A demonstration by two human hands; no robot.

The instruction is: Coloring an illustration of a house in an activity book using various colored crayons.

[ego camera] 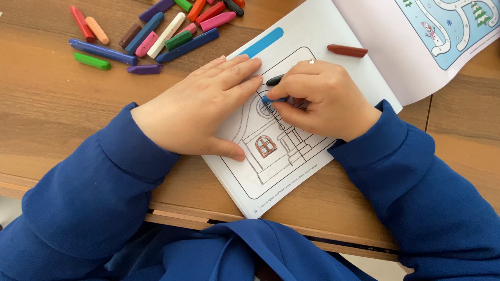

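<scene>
A person in blue sleeves is sitting at a wooden worktop [62,114], seen from above, colouring in a book [291,156].

The book is lying open and tilted, its near corner close to the worktop's front edge. The near page is showing a line drawing of a house [271,148] inside a rounded frame; one small arched window [265,146] is coloured brown. The far page, at top right, is showing a pale blue winter picture [453,26].

The left hand [200,106] is lying flat and open, palm down, fingers stretched across the page's left edge, pressing the book down. It is gripping nothing.

The right hand [325,99] is curled in a closed grip around a blue crayon [273,99]. The crayon's blue tip is touching the upper part of the house drawing, just beside the left fingertips. A dark end is sticking out above the fingers; whether it belongs to the same crayon cannot be told.

A brown crayon [347,50] is lying loose on the page, just beyond the right hand.

A scatter of crayons [156,31] in many colours is lying on the worktop at top left, well apart from the book's drawing, beyond the left hand.
</scene>
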